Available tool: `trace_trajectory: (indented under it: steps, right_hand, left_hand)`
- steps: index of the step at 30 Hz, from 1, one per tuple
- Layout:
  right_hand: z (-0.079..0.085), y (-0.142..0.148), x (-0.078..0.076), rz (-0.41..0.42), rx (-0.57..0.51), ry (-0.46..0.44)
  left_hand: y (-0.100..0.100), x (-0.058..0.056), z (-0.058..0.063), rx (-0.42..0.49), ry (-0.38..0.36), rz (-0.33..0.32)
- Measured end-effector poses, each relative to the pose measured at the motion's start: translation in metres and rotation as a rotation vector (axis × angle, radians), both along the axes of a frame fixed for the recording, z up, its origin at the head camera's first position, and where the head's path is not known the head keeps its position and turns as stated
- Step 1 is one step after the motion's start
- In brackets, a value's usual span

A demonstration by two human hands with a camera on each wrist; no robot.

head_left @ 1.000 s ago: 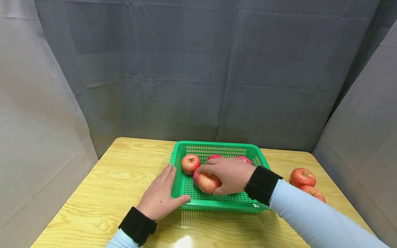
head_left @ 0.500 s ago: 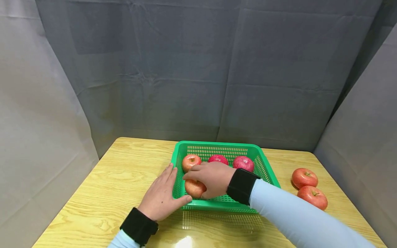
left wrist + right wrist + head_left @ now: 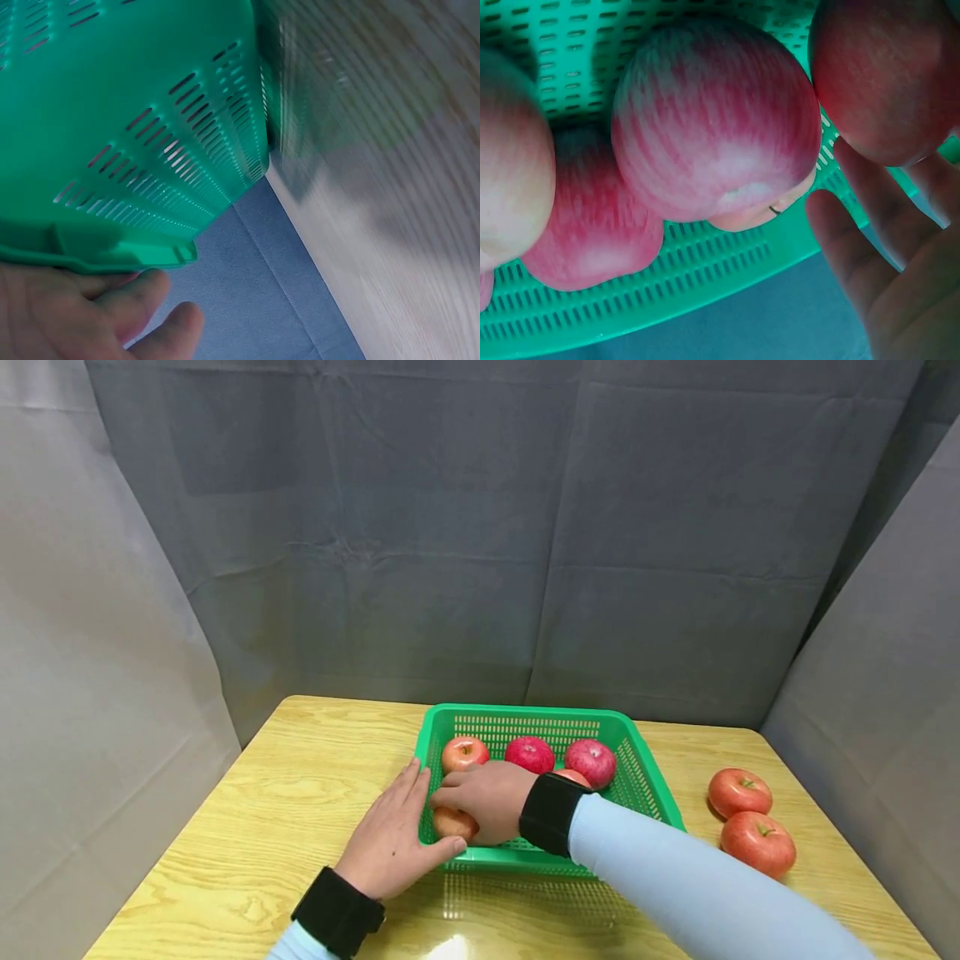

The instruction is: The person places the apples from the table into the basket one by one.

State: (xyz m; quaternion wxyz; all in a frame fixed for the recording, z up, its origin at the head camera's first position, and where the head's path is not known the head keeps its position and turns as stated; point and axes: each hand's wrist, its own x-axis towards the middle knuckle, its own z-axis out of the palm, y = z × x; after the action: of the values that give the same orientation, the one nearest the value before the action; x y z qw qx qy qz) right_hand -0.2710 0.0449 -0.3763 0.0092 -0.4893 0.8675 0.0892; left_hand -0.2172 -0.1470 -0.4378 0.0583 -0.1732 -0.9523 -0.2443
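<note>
In the head view, my right hand [image 3: 487, 800] reaches into the green plastic basket [image 3: 540, 860] and grips an apple [image 3: 453, 825] at its near left corner. The right wrist view shows my fingers round that red apple [image 3: 889, 82], a streaked apple [image 3: 720, 127] beside it. My left hand [image 3: 390, 843] rests on the basket's left rim with long, straight fingers, its thumb by the near corner. From the left wrist, those fingertips [image 3: 142, 300] show just under the rim [image 3: 90, 262]. Several apples lie in the basket, among them a deep red one [image 3: 531, 753]; my right hand and wrist partly hide others.
Two red apples, one farther back [image 3: 739, 792] and one nearer [image 3: 758, 844], sit on the wooden table [image 3: 225, 843] to the right of the basket. A grey cloth [image 3: 420, 527] hangs behind the table, and pale cloths stand on both sides.
My right hand has moved left and slightly nearer within the basket, carrying the apple to the near left corner. More apples behind it are uncovered. The left hand stays on the rim.
</note>
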Motion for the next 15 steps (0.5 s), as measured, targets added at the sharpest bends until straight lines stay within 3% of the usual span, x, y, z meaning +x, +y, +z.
trace_trajectory:
  steps: [7, 15]
  right_hand:
    - [-0.008, -0.002, -0.001, -0.046, 0.016, -0.013]
    - [-0.017, -0.006, 0.001, -0.059, 0.084, 0.067]
  left_hand:
    - [0.0, 0.001, -0.001, 0.002, -0.001, 0.007]
    - [0.001, 0.002, -0.003, 0.008, 0.028, -0.004]
